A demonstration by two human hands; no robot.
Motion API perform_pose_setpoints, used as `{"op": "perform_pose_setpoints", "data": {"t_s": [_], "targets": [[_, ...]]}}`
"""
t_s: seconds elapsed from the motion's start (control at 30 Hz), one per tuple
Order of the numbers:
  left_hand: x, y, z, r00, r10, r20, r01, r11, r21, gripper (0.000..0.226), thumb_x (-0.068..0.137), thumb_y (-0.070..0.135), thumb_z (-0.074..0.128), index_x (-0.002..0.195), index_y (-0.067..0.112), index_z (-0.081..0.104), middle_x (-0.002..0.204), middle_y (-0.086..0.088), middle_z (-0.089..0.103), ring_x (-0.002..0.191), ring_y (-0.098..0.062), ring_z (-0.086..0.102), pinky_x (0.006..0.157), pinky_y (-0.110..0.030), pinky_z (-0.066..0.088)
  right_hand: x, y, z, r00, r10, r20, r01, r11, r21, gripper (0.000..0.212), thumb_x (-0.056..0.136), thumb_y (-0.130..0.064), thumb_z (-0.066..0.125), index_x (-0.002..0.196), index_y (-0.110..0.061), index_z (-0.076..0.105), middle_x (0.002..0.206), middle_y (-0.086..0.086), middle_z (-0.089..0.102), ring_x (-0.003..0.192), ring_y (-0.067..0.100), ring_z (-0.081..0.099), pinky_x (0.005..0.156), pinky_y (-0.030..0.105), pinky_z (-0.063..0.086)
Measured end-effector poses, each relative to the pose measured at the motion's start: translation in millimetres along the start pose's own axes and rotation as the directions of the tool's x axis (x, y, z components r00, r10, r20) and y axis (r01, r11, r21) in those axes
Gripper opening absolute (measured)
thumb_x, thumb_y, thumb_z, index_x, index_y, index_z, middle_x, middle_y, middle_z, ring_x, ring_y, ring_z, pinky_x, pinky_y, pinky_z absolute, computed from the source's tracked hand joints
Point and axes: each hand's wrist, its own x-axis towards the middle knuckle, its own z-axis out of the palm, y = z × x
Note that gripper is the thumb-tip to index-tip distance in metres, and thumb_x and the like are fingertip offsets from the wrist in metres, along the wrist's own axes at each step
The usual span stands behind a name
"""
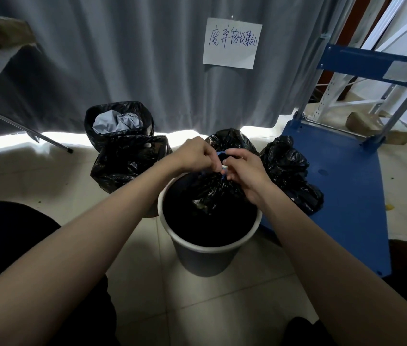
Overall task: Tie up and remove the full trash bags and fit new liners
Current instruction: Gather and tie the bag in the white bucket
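A grey bin with a white rim (185, 242) stands on the floor in front of me, holding a black trash bag (210, 193) gathered at its neck. My left hand (196, 154) and my right hand (243, 168) meet above the bin, both pinching a blue drawstring (220, 153) at the bag's neck. Behind the bin at the left stands another bin lined in black (120, 116) with grey paper inside. A filled black bag (127, 163) lies in front of it.
A tied black bag (289, 168) rests on the edge of a blue platform trolley (347, 186) at the right. Another black bag (231, 141) sits behind my hands. A grey curtain with a handwritten paper sign (232, 43) hangs behind. Metal stand legs (22, 131) are at the left.
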Motion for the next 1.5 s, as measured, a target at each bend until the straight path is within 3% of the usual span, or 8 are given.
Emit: {"op": "perform_pose_setpoints", "data": {"t_s": [0.07, 0.17, 0.27, 0.53, 0.83, 1.1, 1.33, 1.5], "targets": [[-1.4, -4.5, -6.5, 0.997, -0.07, 0.018, 0.072, 0.993, -0.098, 0.019, 0.078, 0.005, 0.071, 0.069, 0.022, 0.074, 0.072, -0.002, 0.071, 0.062, -0.003, 0.058, 0.063, -0.018, 0.051, -5.5, -6.1, 0.7, 0.994, -0.054, 0.096, 0.058, 0.997, -0.042, 0.02, 0.087, 0.004, 0.058, 0.101, -0.006, 0.067, 0.077, 0.013, 0.065, 0.067, 0.017, 0.062, 0.057, 0.02, 0.051], [-2.4, -5.2, -11.9, 0.983, -0.178, 0.054, 0.184, 0.973, -0.139, 0.012, 0.083, 0.008, 0.069, 0.074, 0.015, 0.073, 0.054, 0.01, 0.061, 0.048, 0.001, 0.048, 0.046, -0.013, 0.037, -7.4, -9.8, 0.7, 0.971, -0.169, 0.167, 0.209, 0.942, -0.264, 0.018, 0.082, 0.004, 0.065, 0.082, -0.013, 0.07, 0.071, 0.006, 0.062, 0.066, 0.012, 0.057, 0.062, 0.017, 0.048], [0.0, -6.1, -13.3, 0.968, -0.243, 0.062, 0.25, 0.957, -0.148, 0.011, 0.083, 0.008, 0.066, 0.076, 0.014, 0.073, 0.06, 0.003, 0.058, 0.057, -0.007, 0.045, 0.051, -0.018, 0.034, -8.3, -8.6, 2.7, 0.949, -0.242, 0.204, 0.31, 0.836, -0.453, 0.021, 0.076, 0.001, 0.07, 0.074, -0.02, 0.073, 0.071, 0.013, 0.066, 0.067, 0.01, 0.053, 0.068, 0.018, 0.044], [4.2, -6.2, -14.2, 0.926, -0.354, 0.128, 0.366, 0.927, -0.082, 0.029, 0.088, 0.022, 0.067, 0.105, -0.001, 0.069, 0.083, -0.006, 0.06, 0.078, -0.017, 0.051, 0.058, -0.024, 0.037, -8.4, -1.7, 2.1, 0.933, -0.304, 0.191, 0.356, 0.708, -0.61, 0.006, 0.075, -0.004, 0.075, 0.075, -0.01, 0.077, 0.066, -0.002, 0.07, 0.061, 0.002, 0.059, 0.066, 0.007, 0.044], [-1.5, 2.3, -12.8, 0.911, -0.366, 0.192, 0.37, 0.929, 0.015, 0.016, 0.091, 0.025, 0.062, 0.078, 0.015, 0.059, 0.079, 0.0, 0.058, 0.076, -0.013, 0.052, 0.061, -0.025, 0.035, -12.7, 1.7, 8.7, 0.922, -0.349, 0.168, 0.373, 0.683, -0.628, 0.021, 0.068, -0.017, 0.087, 0.071, -0.013, 0.067, 0.061, -0.002, 0.065, 0.057, 0.004, 0.057, 0.063, 0.017, 0.048], [-4.0, 6.4, -14.7, 0.887, -0.367, 0.28, 0.367, 0.929, 0.052, 0.01, 0.093, 0.024, 0.058, 0.094, 0.016, 0.064, 0.081, 0.003, 0.058, 0.081, -0.013, 0.053, 0.067, -0.027, 0.034, -10.6, 3.6, 10.6, 0.93, -0.341, 0.139, 0.346, 0.678, -0.648, 0.035, 0.07, -0.001, 0.08, 0.062, -0.024, 0.056, 0.074, 0.016, 0.07, 0.071, 0.022, 0.066, 0.067, 0.023, 0.049], [-2.7, 4.8, -15.0, 0.897, -0.355, 0.265, 0.367, 0.93, 0.006, 0.011, 0.093, 0.024, 0.059, 0.097, 0.016, 0.065, 0.081, 0.004, 0.061, 0.079, -0.011, 0.054, 0.068, -0.027, 0.034, -11.7, 1.0, 5.8, 0.95, -0.289, 0.118, 0.298, 0.733, -0.611, 0.021, 0.074, 0.001, 0.077, 0.067, -0.018, 0.071, 0.065, -0.002, 0.065, 0.059, 0.003, 0.056, 0.06, 0.001, 0.041], [-0.7, 0.0, -15.4, 0.895, -0.385, 0.226, 0.406, 0.912, -0.055, 0.007, 0.09, 0.021, 0.062, 0.085, 0.018, 0.064, 0.08, 0.001, 0.058, 0.075, -0.013, 0.051, 0.06, -0.026, 0.028, -18.4, 4.4, 10.8, 0.942, -0.287, 0.173, 0.333, 0.743, -0.58, 0.009, 0.072, -0.013, 0.083, 0.071, -0.018, 0.075, 0.072, -0.002, 0.072, 0.065, -0.001, 0.06, 0.067, 0.008, 0.043]]}}
